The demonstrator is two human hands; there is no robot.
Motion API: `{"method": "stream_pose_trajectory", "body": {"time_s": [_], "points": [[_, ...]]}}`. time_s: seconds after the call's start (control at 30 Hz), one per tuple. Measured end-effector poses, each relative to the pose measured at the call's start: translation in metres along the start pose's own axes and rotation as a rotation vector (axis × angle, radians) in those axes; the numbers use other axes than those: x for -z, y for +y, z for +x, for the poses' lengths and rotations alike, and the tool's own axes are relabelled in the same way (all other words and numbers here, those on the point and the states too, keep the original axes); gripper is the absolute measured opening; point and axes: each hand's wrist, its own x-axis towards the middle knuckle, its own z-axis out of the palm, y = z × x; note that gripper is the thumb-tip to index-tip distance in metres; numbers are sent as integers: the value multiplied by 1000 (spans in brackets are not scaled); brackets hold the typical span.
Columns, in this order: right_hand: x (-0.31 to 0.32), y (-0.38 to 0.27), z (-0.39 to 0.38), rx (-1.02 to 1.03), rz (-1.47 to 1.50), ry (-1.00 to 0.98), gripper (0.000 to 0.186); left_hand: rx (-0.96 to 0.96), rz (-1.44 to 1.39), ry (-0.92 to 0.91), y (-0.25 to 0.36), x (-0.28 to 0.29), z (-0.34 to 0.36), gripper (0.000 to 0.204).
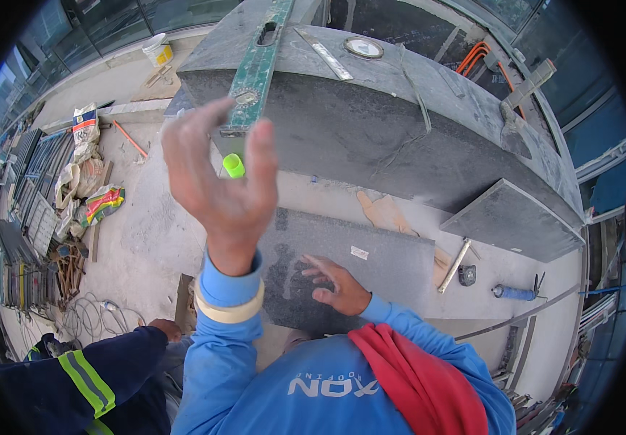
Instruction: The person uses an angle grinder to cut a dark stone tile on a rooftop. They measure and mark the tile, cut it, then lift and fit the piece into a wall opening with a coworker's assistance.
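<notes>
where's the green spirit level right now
In the head view the green spirit level lies on top of the dark stone block, upper centre, just beyond the raised left hand.

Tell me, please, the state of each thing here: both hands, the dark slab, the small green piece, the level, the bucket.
left hand: raised, fingers spread open.
right hand: open, palm flat on the dark slab.
dark slab: lying flat on the floor.
green piece: by the left fingertips; cannot tell if held.
tape roll: worn round the left wrist.
spirit level: lying on the stone block.
white bucket: upright.
</notes>
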Motion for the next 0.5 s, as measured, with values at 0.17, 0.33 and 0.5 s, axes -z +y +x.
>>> {"method": "stream_pose_trajectory", "body": {"time_s": [0.17, 0.33, 0.5], "points": [[45, 11, -27, -235, -354, 220, 77, 778, 49, -765, -102, -76, 95, 69], [88, -16, -28, 13, -652, 352, 63, 906, -41, -940, -105, -103, 72, 69], [164, -123, 90, 666, -862, 528, 42, 906, -46, -826, -45, -34, 33, 55]]}}
